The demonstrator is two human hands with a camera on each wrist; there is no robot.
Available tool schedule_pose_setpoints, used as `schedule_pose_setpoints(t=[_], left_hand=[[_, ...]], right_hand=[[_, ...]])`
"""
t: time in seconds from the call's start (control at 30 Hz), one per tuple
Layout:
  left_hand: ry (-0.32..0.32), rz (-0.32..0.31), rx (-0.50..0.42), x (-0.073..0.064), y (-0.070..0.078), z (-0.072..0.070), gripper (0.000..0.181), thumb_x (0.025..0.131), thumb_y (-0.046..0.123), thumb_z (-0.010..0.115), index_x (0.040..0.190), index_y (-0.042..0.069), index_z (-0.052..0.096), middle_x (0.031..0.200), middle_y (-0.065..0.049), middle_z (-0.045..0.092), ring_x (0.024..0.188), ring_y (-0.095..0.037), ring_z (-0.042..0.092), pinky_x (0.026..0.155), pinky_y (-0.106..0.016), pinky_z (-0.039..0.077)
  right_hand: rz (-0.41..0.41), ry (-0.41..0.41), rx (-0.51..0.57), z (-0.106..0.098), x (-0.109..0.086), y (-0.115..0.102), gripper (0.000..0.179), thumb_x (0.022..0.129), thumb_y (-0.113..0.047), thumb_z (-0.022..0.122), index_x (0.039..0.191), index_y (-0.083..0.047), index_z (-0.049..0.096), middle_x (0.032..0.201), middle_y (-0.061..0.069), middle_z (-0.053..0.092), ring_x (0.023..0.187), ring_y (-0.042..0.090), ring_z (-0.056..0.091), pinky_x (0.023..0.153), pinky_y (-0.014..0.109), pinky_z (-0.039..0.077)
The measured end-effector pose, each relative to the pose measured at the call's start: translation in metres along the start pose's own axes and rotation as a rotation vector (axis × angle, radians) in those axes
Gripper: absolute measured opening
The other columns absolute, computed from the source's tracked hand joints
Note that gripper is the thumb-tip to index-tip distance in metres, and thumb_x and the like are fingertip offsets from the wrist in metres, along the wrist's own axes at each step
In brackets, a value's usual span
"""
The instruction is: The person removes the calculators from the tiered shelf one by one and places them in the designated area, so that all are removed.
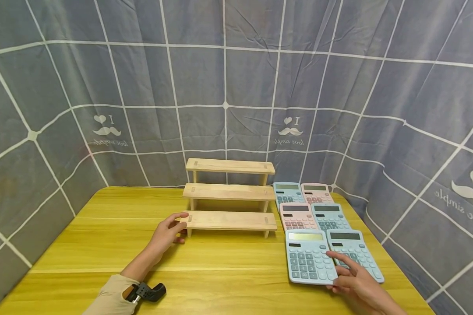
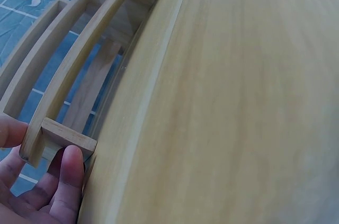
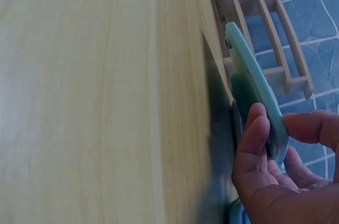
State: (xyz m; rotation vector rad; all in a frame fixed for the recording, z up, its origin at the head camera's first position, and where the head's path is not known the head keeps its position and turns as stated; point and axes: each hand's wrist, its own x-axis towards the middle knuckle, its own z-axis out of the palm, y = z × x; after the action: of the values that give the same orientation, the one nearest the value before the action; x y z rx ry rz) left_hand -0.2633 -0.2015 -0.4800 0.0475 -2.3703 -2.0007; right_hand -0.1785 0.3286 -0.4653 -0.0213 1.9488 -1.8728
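Observation:
A wooden three-step display stand (image 1: 228, 220) is at the middle of the table. My left hand (image 1: 169, 232) grips the left end of its lowest board; in the left wrist view the fingers (image 2: 71, 173) are beside the short leg. My right hand (image 1: 352, 278) pinches a light blue calculator (image 1: 309, 258) at its lower right edge. In the right wrist view this calculator (image 3: 259, 83) is tilted and raised off the table, with the thumb on one face and fingers on the other. Another blue calculator (image 1: 344, 236) lies beside it, partly covered by the right hand.
Behind the held calculator lie a pink calculator (image 1: 295, 209) and a blue one (image 1: 327, 209), with another blue (image 1: 287, 187) and pink one (image 1: 315, 188) farther back. The yellow wooden table (image 1: 102, 245) meets a grey gridded curtain (image 1: 197, 74) at the back and sides.

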Motion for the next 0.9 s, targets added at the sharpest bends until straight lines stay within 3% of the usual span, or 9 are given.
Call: schedule_pose_setpoints(t=[0.13,0.43,0.7,0.9], left_hand=[[0.000,-0.005,-0.001,0.000,-0.001,0.000,0.039,0.102,0.014,0.056,0.141,0.008,0.055,0.108,-0.016,0.059,0.090,-0.023,0.061,0.067,-0.029,0.059],[0.000,-0.003,-0.003,-0.001,0.001,0.001,0.039,0.102,0.016,0.058,0.140,0.008,0.056,0.107,-0.013,0.060,0.090,-0.022,0.061,0.066,-0.030,0.059],[-0.004,0.007,0.004,0.000,0.002,0.000,0.039,0.102,0.015,0.057,0.141,0.007,0.054,0.109,-0.014,0.060,0.093,-0.022,0.062,0.067,-0.030,0.059],[-0.001,0.003,0.005,0.001,0.000,0.000,0.039,0.103,0.015,0.056,0.141,0.009,0.055,0.109,-0.014,0.061,0.093,-0.022,0.062,0.067,-0.029,0.059]], right_hand=[[0.014,-0.004,0.036,-0.003,0.000,0.004,0.087,0.090,0.004,0.060,0.159,-0.003,0.007,0.116,0.013,0.061,0.096,0.031,0.063,0.087,0.039,0.056],[0.024,0.016,0.026,-0.010,-0.004,0.006,0.086,0.092,0.003,0.060,0.160,-0.004,0.007,0.106,0.012,0.061,0.093,0.029,0.065,0.084,0.037,0.057],[0.036,0.069,0.025,-0.013,-0.006,0.008,0.084,0.092,0.004,0.060,0.159,-0.003,0.009,0.111,0.013,0.062,0.093,0.029,0.067,0.083,0.037,0.058],[0.022,0.093,-0.020,-0.013,-0.006,0.010,0.077,0.094,0.003,0.058,0.157,0.002,0.014,0.104,0.014,0.065,0.092,0.026,0.069,0.081,0.034,0.059]])
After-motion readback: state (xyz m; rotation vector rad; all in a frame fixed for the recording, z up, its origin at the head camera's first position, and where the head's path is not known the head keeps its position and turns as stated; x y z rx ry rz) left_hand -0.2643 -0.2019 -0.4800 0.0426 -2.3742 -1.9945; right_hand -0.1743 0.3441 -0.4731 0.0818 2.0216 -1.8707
